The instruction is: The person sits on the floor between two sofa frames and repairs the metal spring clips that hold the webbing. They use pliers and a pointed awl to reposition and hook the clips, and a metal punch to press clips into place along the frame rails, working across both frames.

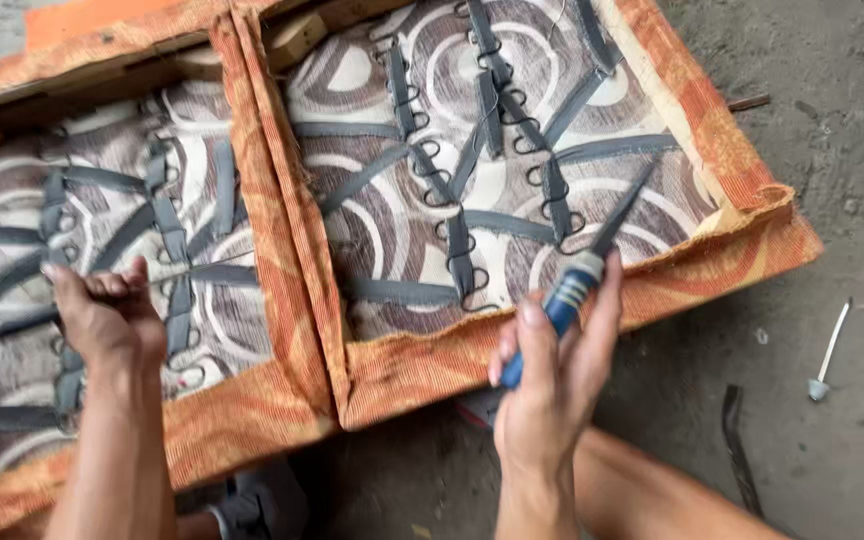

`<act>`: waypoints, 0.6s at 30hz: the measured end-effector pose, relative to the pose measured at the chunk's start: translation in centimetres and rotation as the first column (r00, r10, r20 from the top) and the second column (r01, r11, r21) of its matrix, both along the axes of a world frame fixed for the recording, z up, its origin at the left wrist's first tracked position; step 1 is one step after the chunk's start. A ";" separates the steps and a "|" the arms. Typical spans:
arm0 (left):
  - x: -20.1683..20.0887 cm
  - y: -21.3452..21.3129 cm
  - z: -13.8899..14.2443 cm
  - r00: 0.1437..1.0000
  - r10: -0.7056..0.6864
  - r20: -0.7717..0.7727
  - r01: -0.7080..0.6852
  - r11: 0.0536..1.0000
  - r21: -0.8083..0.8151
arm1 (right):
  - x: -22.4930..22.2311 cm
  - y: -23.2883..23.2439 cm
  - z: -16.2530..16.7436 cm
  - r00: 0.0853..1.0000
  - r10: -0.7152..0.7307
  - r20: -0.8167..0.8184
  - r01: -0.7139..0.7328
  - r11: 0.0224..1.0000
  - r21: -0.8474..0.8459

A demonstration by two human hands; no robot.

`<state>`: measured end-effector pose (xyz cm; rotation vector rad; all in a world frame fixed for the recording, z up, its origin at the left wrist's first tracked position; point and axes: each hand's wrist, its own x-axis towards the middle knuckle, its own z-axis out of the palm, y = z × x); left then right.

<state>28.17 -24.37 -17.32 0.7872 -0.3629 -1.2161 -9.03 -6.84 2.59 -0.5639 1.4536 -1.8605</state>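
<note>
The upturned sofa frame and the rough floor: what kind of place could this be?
Probably an upholstery repair workshop. An upturned sofa frame with grey straps and springs lies on a bare concrete floor; the right hand holds a blue-handled screwdriver, and a loose tool lies nearby.

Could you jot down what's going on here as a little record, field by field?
Setting: concrete floor
Main object: upturned sofa frame edged in orange fabric, swirl-patterned cloth inside
Webbing: grey straps crossing both panels, linked by wire springs
Left hand: gripping a grey strap on the left panel
Right hand: holding a blue-handled screwdriver, tip over the right panel
Nearby: small metal tool on the floor
</note>
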 end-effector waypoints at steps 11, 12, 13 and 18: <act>-8.1 -1.6 5.7 0.655 -0.064 0.753 0.190 0.978 -0.082 | 4.1 -1.3 -3.2 0.984 0.162 0.077 -0.163 0.987 0.000; -9.5 -1.7 6.2 0.510 -0.047 0.859 0.272 0.956 -0.109 | 4.2 -1.3 -3.3 0.984 0.161 0.080 -0.161 0.987 0.003; -10.8 -1.6 6.6 0.448 -0.171 0.878 0.321 0.947 0.020 | 4.2 -1.3 -3.4 0.983 0.169 0.078 -0.169 0.986 -0.007; -16.9 -1.9 8.8 0.181 -0.282 0.942 0.529 0.835 0.149 | 4.0 -1.2 -3.8 0.986 0.155 0.055 -0.155 0.988 0.003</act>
